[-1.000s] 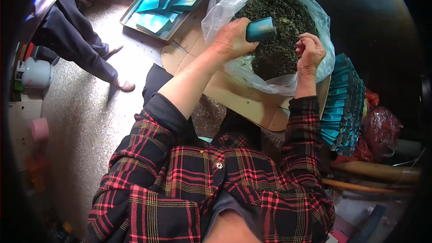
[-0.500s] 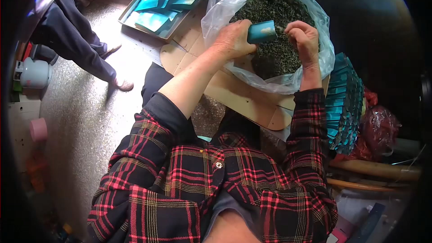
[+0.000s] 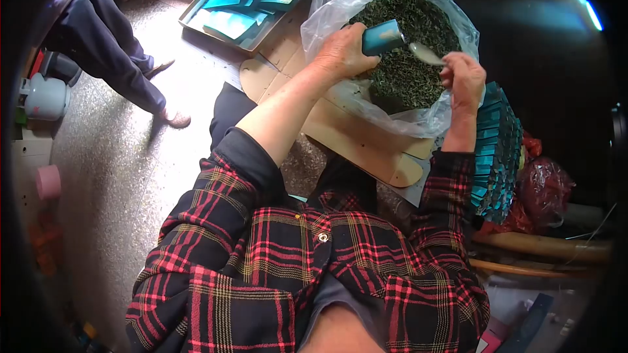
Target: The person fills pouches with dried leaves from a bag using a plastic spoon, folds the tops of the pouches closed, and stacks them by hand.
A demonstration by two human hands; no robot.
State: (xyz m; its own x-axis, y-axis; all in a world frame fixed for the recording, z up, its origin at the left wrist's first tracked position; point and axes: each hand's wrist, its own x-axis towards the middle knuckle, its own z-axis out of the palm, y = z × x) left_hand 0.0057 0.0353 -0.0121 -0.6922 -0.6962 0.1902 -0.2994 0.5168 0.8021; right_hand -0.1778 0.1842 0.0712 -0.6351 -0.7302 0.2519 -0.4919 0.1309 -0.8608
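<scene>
My left hand (image 3: 345, 52) is closed round a teal packet (image 3: 381, 37) tilted over a clear plastic bag (image 3: 325, 8) of dark dried leaves (image 3: 409, 82). Its open end points right. In my right hand (image 3: 464, 78) is a spoon (image 3: 426, 54), gripped by the handle, with the bowl close to the packet's mouth. Whether the spoon carries leaves is hard to tell. Cardboard (image 3: 353, 147) lies under the bag.
A shallow box (image 3: 188, 16) of teal packets (image 3: 229, 23) is at the upper left. Stacked teal packets (image 3: 495, 150) stand right of the bag, beside a red plastic bag (image 3: 546, 189). Another person's legs (image 3: 108, 46) are at the left.
My right hand has moved right and slightly down, and the spoon now shows clearly outside the packet. The packet is tilted a little more, its open end raised.
</scene>
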